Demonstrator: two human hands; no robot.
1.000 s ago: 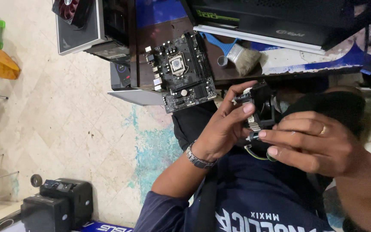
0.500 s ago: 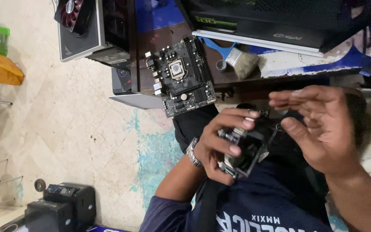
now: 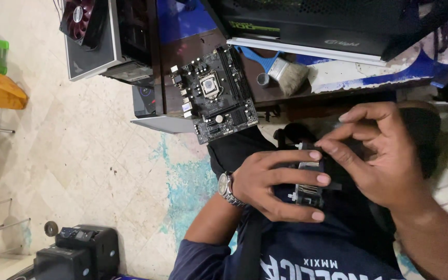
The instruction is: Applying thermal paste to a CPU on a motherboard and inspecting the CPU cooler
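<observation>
My left hand point(image 3: 276, 184), with a wristwatch on it, is wrapped around a small black processor cooler point(image 3: 307, 189) held over my lap, fingers across its side. My right hand point(image 3: 385, 153) sits just right of the cooler, its fingertips pinching at the cooler's upper edge. Much of the cooler is hidden by both hands. A black motherboard point(image 3: 213, 96) with a bare processor socket lies on the brown table point(image 3: 187, 49) beyond my hands, its lower corner overhanging the table's edge.
A blue-handled paint brush point(image 3: 281, 70) lies right of the motherboard. A black computer case point(image 3: 312, 21) fills the table's far side. A red-finned fan point(image 3: 81, 18) rests on a grey box. Black power supplies point(image 3: 79, 251) stand on the tiled floor at lower left.
Both hands have lowered the cooler toward my lap. My right hand no longer covers it and has come in to pinch its upper edge. The left hand's grip has turned it.
</observation>
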